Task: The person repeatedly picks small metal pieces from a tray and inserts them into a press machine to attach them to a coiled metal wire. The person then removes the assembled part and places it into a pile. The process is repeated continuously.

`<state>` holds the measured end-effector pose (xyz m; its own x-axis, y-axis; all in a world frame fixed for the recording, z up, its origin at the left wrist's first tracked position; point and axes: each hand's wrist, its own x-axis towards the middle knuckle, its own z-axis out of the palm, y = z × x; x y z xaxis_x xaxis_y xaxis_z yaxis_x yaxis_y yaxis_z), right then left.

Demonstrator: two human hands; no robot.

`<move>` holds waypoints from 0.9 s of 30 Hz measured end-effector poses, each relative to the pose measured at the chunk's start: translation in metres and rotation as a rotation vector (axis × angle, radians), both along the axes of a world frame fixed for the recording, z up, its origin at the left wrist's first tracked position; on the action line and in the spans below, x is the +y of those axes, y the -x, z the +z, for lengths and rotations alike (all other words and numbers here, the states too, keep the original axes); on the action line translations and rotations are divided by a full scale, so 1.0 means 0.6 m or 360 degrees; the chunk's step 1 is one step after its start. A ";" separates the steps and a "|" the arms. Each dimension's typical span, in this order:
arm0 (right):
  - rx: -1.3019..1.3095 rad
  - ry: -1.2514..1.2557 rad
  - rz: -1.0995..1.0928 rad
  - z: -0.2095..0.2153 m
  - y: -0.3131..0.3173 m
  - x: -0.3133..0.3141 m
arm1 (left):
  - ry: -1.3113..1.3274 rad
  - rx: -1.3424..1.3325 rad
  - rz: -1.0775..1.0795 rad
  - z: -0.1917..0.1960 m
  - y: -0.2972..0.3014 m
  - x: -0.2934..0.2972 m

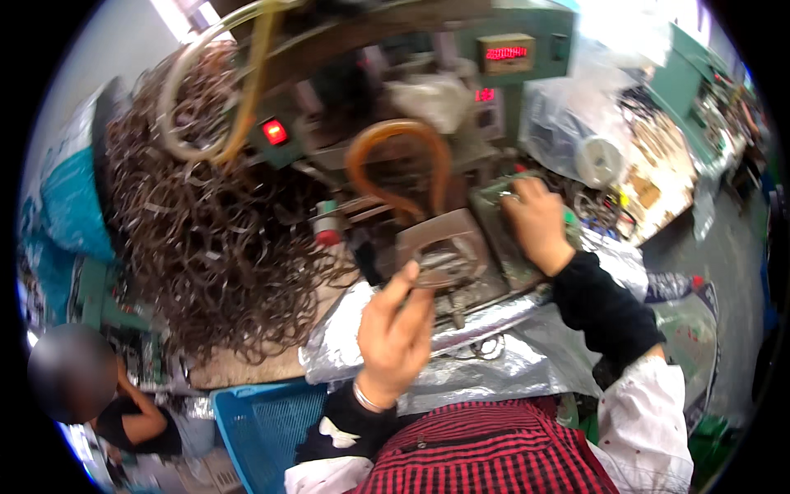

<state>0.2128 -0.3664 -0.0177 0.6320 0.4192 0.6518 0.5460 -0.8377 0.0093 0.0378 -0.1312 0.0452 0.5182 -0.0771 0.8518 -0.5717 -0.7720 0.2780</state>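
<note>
Item: our left hand (395, 325), fingers pinched on a small grey metal part (434, 265) at the brown rectangular metal fixture (448, 247). Our right hand (536, 221) rests flat on the green metal plate (502, 239), grip unclear. Part not yet released; brown curled metal swarf heap (206, 222) alongside.

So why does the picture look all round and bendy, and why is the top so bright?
Head view: a fisheye lens bends straight edges toward the black rim; window light at the top right washes out to white glare; the left hand and right hand look slightly soft; the red displays glow.
</note>
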 end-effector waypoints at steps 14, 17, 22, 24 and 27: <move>0.0387 -0.1034 0.0075 0.036 0.064 0.002 | -0.0818 0.0789 0.0915 0.044 -0.040 0.202; 0.0404 -0.1044 0.0096 0.032 0.070 0.010 | -0.1334 0.1354 0.1271 -0.069 -0.117 0.256; 0.0378 -0.1193 -0.0176 0.007 0.149 -0.051 | -0.1314 0.1196 0.1050 -0.112 -0.111 0.281; 0.0543 -0.1375 -0.0087 0.020 0.171 -0.052 | -0.1230 0.1306 0.1019 -0.061 -0.081 0.276; 0.0685 -0.1373 0.0267 0.082 0.182 -0.012 | -0.0561 0.1130 0.0756 -0.031 -0.063 0.268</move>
